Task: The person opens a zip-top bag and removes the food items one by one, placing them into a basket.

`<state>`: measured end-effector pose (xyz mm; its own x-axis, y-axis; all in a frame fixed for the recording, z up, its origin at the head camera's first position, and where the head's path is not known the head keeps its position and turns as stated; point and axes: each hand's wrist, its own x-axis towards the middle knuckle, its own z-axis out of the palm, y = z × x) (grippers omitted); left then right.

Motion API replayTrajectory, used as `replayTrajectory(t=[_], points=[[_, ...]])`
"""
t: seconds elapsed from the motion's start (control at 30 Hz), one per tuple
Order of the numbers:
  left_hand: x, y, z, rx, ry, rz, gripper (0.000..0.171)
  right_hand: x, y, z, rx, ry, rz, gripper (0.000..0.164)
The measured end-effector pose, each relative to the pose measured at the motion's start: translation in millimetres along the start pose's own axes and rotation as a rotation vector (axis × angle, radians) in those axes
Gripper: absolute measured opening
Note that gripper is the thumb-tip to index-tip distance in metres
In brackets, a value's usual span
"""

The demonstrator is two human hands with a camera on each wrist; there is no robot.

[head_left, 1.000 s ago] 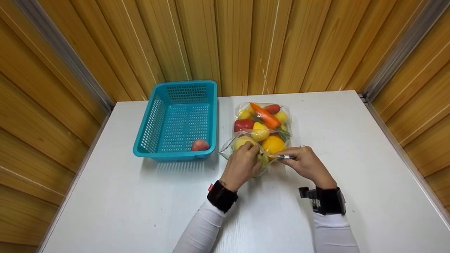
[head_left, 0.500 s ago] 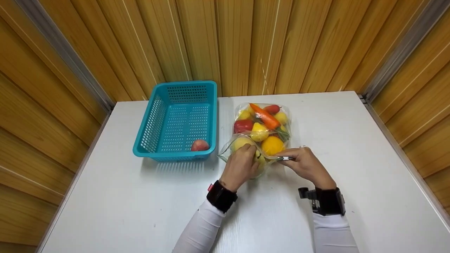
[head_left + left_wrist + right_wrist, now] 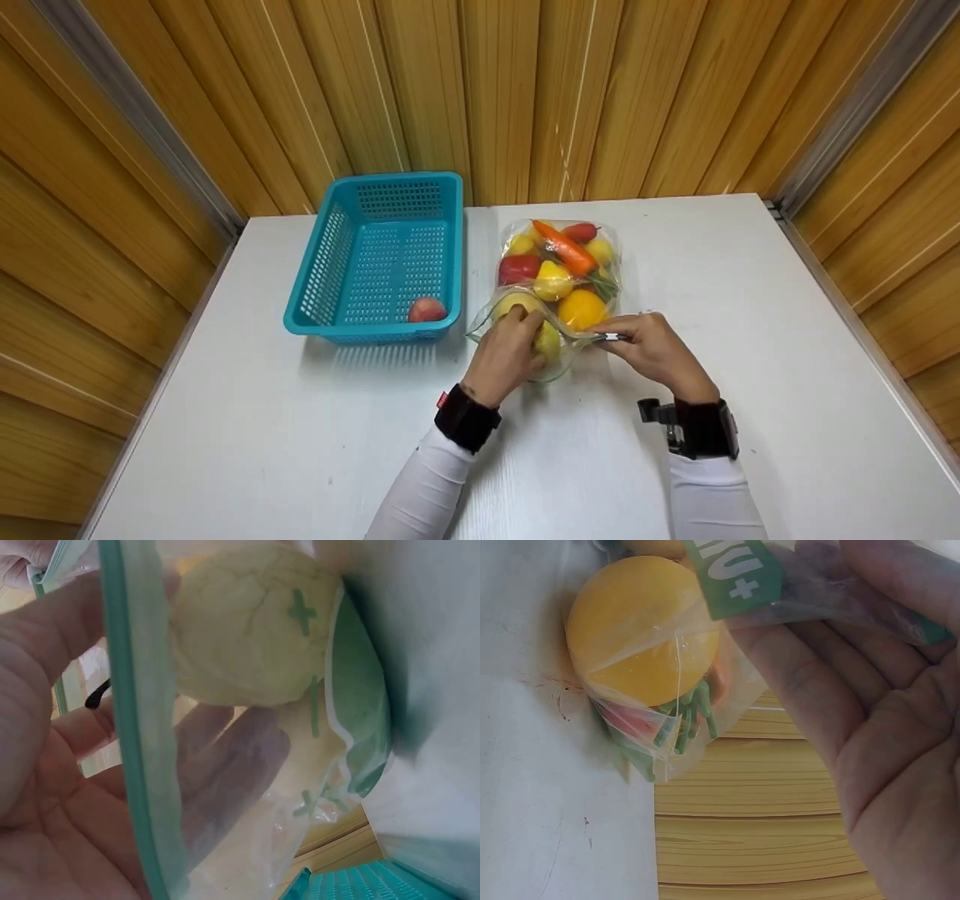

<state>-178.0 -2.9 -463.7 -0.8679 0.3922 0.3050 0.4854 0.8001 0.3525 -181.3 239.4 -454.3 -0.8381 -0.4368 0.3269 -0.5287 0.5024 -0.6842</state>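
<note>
Wood-plank walls around a white counter, with two hands at a bag of produce

Head view, twelve o'clock being the far side: yellow-brown plank walls (image 3: 502, 97) enclose the white counter (image 3: 225, 420). Near its middle lies a clear plastic zip bag (image 3: 546, 297), mouth open at six o'clock. Through the film show an orange tapered carrot (image 3: 564, 249), a yellow pear-shaped fruit (image 3: 553, 282) and a round orange fruit (image 3: 583, 310). The left hand (image 3: 504, 352) has its fingers inside the mouth, beside a yellow-green fruit (image 3: 548, 342); whether it grips that fruit, I cannot tell. The right hand (image 3: 652, 349), apart from the left, pinches the mouth's edge at three o'clock. At ten o'clock from the left hand stands a rectangular turquoise plastic basket (image 3: 375, 330), a pinkish-red round fruit (image 3: 427, 309) in its five o'clock corner.

Left wrist view: a green zip strip (image 3: 124, 712) crosses before the hand; fingers show through film below a pale round fruit (image 3: 255, 622) at twelve o'clock.

Right wrist view: thumb and fingers close on film beside a green label with white lettering (image 3: 739, 574); the orange fruit sits at eleven o'clock, thin green stalks (image 3: 686, 716) under it.
</note>
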Motion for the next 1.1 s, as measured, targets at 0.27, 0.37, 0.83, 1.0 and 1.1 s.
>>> replayTrajectory(t=[0.27,0.37,0.83,1.0,1.1], points=[[-0.4,1.1,2.1,0.017,0.023,0.000,0.037,1,-2,-2,0.013,-0.006,0.028,0.020],[-1.8,0.5,-3.5,-0.010,0.041,0.026,0.029,1,-2,-4,0.022,-0.005,0.045,0.019],[-20.1,-9.9,-83.6,-0.328,0.085,0.051,0.037,0,2,-4,0.024,0.008,0.037,0.020],[-24.3,-31.0,-100.5,-0.368,0.235,-0.036,0.041,0,0,-3,0.046,0.003,0.068,0.020],[-24.4,-47.9,-103.1,-0.344,0.324,-0.122,0.042,-1,0,-3,0.058,0.000,0.081,0.020]])
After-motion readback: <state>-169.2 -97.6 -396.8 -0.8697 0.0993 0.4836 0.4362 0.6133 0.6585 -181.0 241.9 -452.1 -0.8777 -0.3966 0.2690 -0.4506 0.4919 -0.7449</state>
